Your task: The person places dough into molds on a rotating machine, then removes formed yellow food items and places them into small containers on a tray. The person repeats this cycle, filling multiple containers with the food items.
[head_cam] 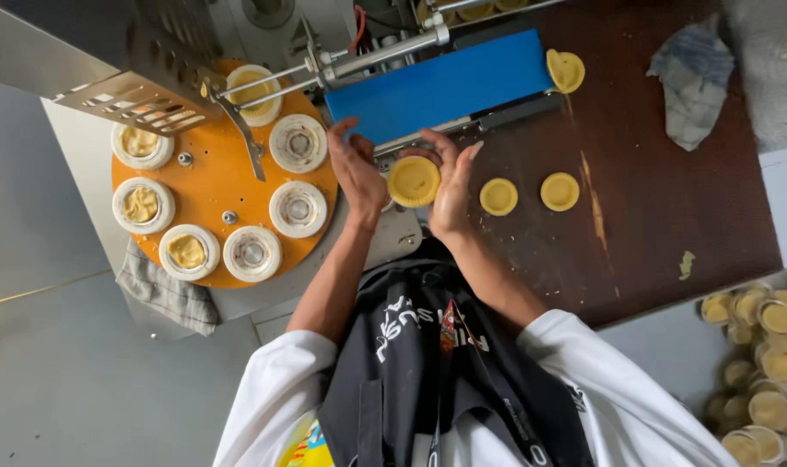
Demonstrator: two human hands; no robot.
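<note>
Head view showed your left hand [357,170] and right hand [452,186] flanking one yellow tart shell [413,181], fingers [442,147] curled against its rim on both sides, holding it just below the blue conveyor belt [441,85]. Two more shells [498,196] lay on the brown desk [662,216] beside your right hand, and a fourth [565,70] sat at the belt's end. Seven white moulds [298,208] ringed the orange turntable [216,177], four holding dough, three empty. One crumpled cloth [694,79] lay well apart
</note>
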